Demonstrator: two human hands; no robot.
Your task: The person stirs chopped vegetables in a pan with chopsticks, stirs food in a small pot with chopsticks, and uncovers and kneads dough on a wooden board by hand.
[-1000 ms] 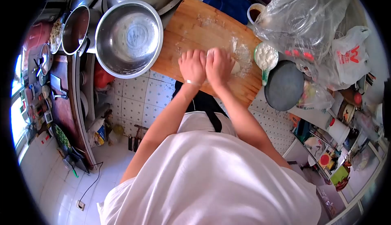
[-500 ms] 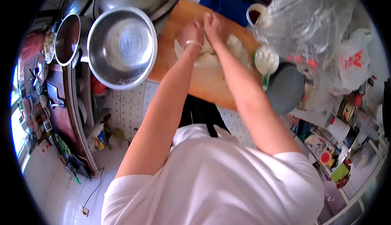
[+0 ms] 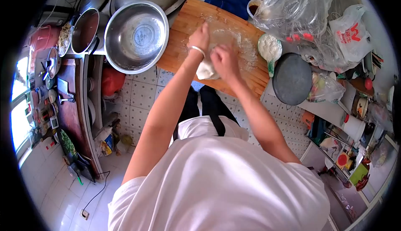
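A pale lump of dough (image 3: 206,71) lies near the front edge of the floury wooden board (image 3: 184,24), partly hidden by my hands. My right hand (image 3: 226,62) is at the dough's right side, its fingers curled in against the dough. My left hand (image 3: 199,38), with a light band at the wrist, is turned on edge above and left of the dough; its fingers are too hidden to tell what they hold. White flour is scattered over the board right of my hands.
A steel bowl (image 3: 137,37) and a pot (image 3: 86,31) stand left of the board. Close on the right are a flour scoop (image 3: 270,48) and a dark round pan (image 3: 292,79). Plastic bags (image 3: 298,11), a blue cloth (image 3: 225,0) and a small sauce cup (image 3: 253,7) lie beyond.
My hands, stretched forward over spread-out dough half a second ago, have drawn back toward me and separated somewhat. The dough now shows as a smaller lump nearer the front edge.
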